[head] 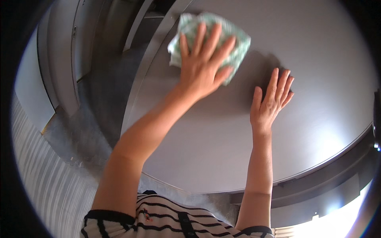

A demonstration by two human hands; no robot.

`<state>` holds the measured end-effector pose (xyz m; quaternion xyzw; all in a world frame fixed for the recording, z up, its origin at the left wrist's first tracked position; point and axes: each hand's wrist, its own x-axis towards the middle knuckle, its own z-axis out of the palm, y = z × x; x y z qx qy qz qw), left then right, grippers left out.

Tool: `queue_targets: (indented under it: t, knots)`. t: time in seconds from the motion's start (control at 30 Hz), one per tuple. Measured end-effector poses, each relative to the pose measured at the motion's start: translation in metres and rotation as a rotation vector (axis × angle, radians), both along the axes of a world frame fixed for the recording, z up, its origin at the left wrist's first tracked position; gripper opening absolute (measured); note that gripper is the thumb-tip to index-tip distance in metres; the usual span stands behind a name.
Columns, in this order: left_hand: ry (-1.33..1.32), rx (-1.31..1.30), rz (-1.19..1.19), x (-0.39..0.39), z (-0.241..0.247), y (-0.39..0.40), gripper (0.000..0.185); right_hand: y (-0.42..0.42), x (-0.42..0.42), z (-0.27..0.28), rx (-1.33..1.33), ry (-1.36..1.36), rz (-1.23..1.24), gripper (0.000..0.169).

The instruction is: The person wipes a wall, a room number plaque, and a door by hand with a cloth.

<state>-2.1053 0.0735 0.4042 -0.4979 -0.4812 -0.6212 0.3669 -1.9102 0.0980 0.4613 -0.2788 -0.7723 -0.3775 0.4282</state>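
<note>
My left hand (198, 64) lies spread over a green-and-white patterned cloth (238, 38), holding it flat against a large smooth grey panel (190, 148), which looks like a door leaf. Slight blur shows on the cloth and fingers. Lower and to the right, my right hand (270, 101) is held up with its back towards me, its thumb out and nothing visible in it. A shadow falls on the panel beside its fingers; whether the palm touches the surface cannot be made out.
To the left are a dark grey floor (101, 98), pale door panels (64, 56) and a striped surface (53, 166). A dark frame or ledge (315, 184) curves along the panel's lower right edge. Bright light (333, 226) enters at the bottom right.
</note>
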Motion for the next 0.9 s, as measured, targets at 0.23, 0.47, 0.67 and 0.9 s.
queue_targets:
  t: [0.23, 0.47, 0.67, 0.9]
  knots:
    - [-0.021, -0.027, 0.143, -0.012, -0.069, -0.013, 0.063, -0.013, 0.004, 0.010, 0.160, -0.047, -0.260, 0.059]
    - [-0.198, -0.239, 0.090, 0.000, -0.244, -0.019, 0.068, -0.007, 0.001, 0.010, 0.186, -0.040, -0.262, 0.059]
    - [-0.099, 0.016, 0.194, -0.060, -0.063, -0.009, 0.068, -0.002, -0.002, 0.003, 0.233, -0.028, -0.211, 0.059]
    - [-0.102, -0.149, 0.057, -0.017, -0.173, -0.018, 0.065, -0.005, -0.004, 0.002, 0.222, -0.015, -0.221, 0.058]
